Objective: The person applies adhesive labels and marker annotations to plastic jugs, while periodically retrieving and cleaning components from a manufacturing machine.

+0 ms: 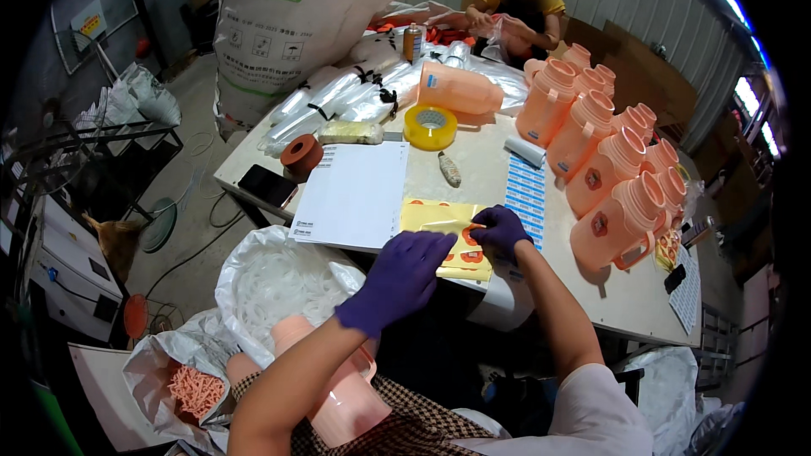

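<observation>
At the surface's (473, 177) near edge your left hand (401, 274) lies flat, pinning the yellow sticker sheet (439, 219), so your right hand's (500, 230) fingertips can pinch a sticker's edge.

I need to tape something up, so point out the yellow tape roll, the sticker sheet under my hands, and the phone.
yellow tape roll (430, 126): head view, on its top face.
sticker sheet (427, 217): head view, bare yellow upper-left part.
phone (266, 185): head view, middle of its dark screen.

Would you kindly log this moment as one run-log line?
left hand: flat on yellow sticker sheet | right hand: fingers pinching a sticker | peach jug: on lap
</observation>
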`<state>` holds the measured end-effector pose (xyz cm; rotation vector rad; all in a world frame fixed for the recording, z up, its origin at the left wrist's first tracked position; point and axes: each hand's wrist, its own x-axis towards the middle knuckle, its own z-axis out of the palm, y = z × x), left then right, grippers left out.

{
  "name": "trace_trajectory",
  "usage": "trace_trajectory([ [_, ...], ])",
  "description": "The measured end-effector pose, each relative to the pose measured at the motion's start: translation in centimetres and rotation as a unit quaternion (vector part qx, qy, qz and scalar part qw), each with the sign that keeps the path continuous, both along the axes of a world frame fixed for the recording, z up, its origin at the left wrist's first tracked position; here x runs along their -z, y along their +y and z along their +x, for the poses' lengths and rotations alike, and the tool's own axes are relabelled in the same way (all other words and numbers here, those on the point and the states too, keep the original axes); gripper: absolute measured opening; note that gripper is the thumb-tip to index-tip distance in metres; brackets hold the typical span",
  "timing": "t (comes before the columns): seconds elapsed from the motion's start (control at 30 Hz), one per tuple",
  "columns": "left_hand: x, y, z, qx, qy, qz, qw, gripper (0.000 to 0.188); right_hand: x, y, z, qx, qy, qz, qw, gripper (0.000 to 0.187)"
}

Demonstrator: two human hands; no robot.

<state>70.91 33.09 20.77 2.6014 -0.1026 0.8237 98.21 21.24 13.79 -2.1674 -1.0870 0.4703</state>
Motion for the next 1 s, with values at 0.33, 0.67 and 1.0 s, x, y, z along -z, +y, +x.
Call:
trace_trajectory([
  [0.33, 13.4, 2.7, 9.6, -0.083, -0.008, -0.032, 0.996, 0.071, 4.3, -1.3, 1.2, -0.042, -0.046, 0.154, 0.986, 0.036],
  [0.67, 8.4, 2.5, 9.7, -0.083, 0.147, -0.031, 0.985, 0.072, 1.3, -4.3, -2.3, -0.063, -0.192, 0.305, 0.931, 0.012],
  [1.0, 8.9, 2.6, 8.9, -0.054, 0.139, -0.023, 0.988, 0.069, -7.2, -12.0, -13.7, -0.098, 0.157, 0.443, 0.877, 0.017],
])
